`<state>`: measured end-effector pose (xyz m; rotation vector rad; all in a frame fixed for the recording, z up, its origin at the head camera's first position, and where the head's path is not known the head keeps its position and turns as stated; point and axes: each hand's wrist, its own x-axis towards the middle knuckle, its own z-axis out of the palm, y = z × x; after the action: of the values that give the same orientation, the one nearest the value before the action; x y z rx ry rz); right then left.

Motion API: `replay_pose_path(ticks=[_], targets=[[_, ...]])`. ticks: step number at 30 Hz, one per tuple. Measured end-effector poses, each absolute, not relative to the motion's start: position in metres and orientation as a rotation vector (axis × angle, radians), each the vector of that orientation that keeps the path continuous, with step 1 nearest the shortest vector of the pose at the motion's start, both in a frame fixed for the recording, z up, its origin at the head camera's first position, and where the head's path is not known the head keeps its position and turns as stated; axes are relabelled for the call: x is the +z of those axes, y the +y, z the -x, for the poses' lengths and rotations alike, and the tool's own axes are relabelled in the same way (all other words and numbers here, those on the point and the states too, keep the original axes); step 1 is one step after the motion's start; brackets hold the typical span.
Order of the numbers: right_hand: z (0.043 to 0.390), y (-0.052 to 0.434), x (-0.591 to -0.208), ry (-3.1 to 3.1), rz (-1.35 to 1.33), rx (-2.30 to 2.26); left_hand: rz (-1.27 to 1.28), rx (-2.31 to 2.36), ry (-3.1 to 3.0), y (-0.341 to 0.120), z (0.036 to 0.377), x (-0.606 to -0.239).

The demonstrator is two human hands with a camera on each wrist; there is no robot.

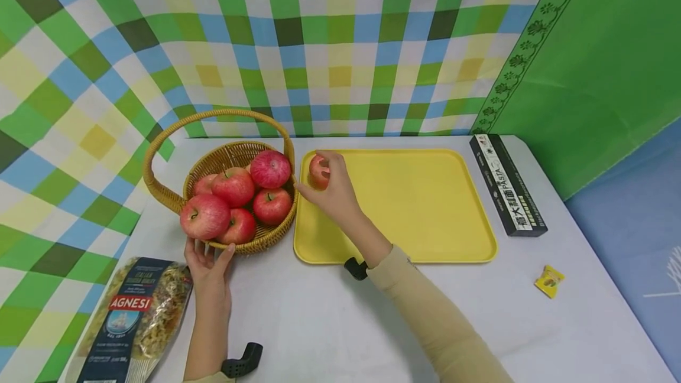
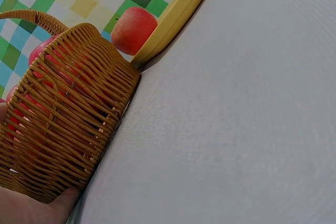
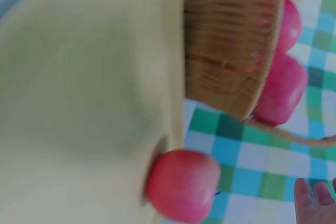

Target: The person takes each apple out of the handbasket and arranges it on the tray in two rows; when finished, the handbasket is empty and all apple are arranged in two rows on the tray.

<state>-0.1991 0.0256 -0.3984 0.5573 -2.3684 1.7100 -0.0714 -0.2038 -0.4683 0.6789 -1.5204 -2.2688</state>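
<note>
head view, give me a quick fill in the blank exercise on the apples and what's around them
1. The red apple under the right hand lies on the flat ____ plastic tray.
2. The left hand touches the woven wicker ____, which is full of red apples.
3. The long black pasta box lies to the ____ of the tray.
4. The clear bag of pasta bears the brand name ____.

Missing words: yellow; basket; right; Agnesi

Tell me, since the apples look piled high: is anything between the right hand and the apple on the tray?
Nothing visible. The right hand is right at the apple in the yellow tray's corner; the basket stands beside.
</note>
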Motion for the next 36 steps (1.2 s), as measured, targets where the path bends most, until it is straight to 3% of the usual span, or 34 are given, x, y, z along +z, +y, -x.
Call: replay_pose_path(ticks=[8, 24, 36], targets=[[0.177, 0.002, -0.381, -2.433, -0.775, 1.705, -0.655, -2.269, -1.538, -0.204, 0.073, -0.466], [0.161, -0.059, -0.382, -2.652, -1.098, 1.464, -0.632, -2.274, -1.538, -0.205, 0.071, -0.465], [0.158, -0.087, -0.396, -2.723, -1.150, 1.354, -0.619, -2.279, -1.557, -0.206, 0.068, -0.466]])
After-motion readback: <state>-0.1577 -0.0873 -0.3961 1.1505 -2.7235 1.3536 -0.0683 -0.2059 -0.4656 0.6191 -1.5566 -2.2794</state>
